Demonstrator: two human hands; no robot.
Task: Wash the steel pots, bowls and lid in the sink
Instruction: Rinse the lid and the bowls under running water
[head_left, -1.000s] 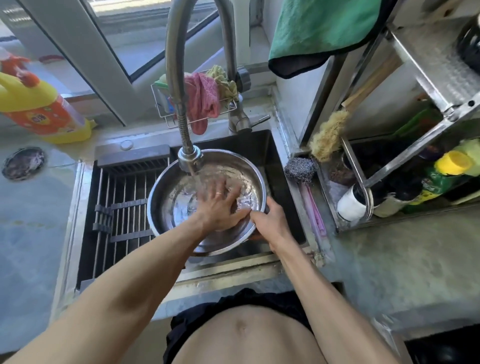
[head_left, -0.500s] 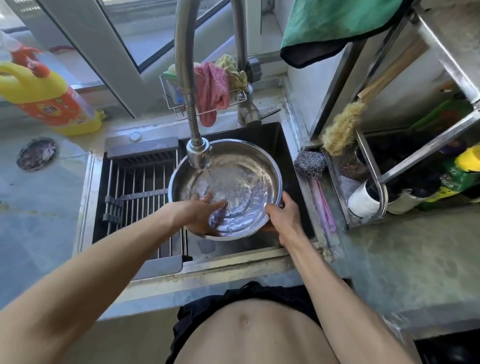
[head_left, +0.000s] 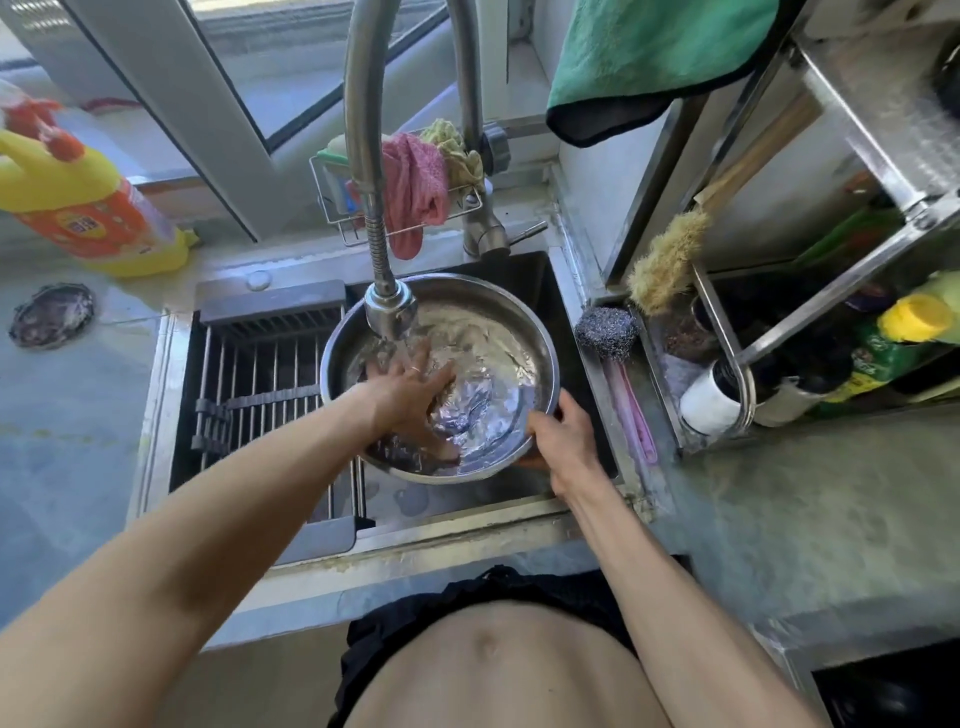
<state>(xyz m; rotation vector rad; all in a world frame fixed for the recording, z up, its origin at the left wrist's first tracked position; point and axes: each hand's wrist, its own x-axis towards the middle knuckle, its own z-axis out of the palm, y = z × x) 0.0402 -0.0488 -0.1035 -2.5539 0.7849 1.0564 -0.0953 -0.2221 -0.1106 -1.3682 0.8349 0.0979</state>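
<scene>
Gripping the near right rim of the steel bowl (head_left: 483, 364), the right hand (head_left: 563, 434) has its thumb over the edge and its fingers curled underneath, so the bowl is held tilted over the sink (head_left: 535, 275) and not resting flat. The left hand (head_left: 410, 395) lies inside the bowl with fingers spread and flat against the wet steel, holding nothing that I can see (a ring shows on one finger), and water from the faucet head (head_left: 390, 309) runs straight onto it. Judging by this, the step in hand is rinsing or hand-rubbing the inside of this one bowl; no pots, lid or other bowls are in sight, so how far the whole job stands cannot be told. The next move likely calls for tipping the water out while the right hand keeps a firm hold on a slippery rim, then setting the bowl on the drying rack (head_left: 265, 384) that spans the left part of the sink. Just right of the sink a steel scourer (head_left: 607, 332) sits on the ledge, with a bristle brush (head_left: 665, 260) beyond it. The yellow detergent bottle (head_left: 88, 208) on the left counter carries an orange label, too blurred to read; the green bottle (head_left: 883, 353) in the right-hand rack is likewise illegible.
</scene>
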